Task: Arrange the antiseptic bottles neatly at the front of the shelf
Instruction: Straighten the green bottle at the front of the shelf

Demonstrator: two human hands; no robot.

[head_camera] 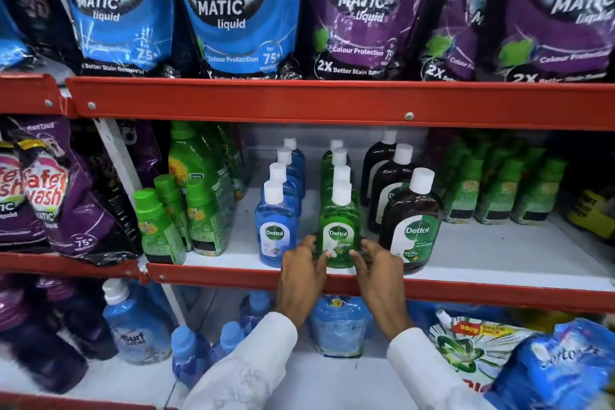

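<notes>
Three rows of Dettol bottles with white caps stand on the white middle shelf (482, 253): a blue row led by a blue bottle (274, 226), a green row led by a green bottle (337, 226), and a brown row led by a brown bottle (414, 226). My left hand (301, 276) and my right hand (379, 276) flank the base of the front green bottle, fingertips touching its two sides. That bottle stands upright at the shelf's front edge. Both wrists cross the red shelf rail (499, 293).
Green-capped green bottles (159, 226) crowd the shelf to the left, more green bottles (499, 196) stand at the back right. Detergent pouches (233, 10) fill the shelf above. Blue bottles (136, 326) and packs sit on the shelf below.
</notes>
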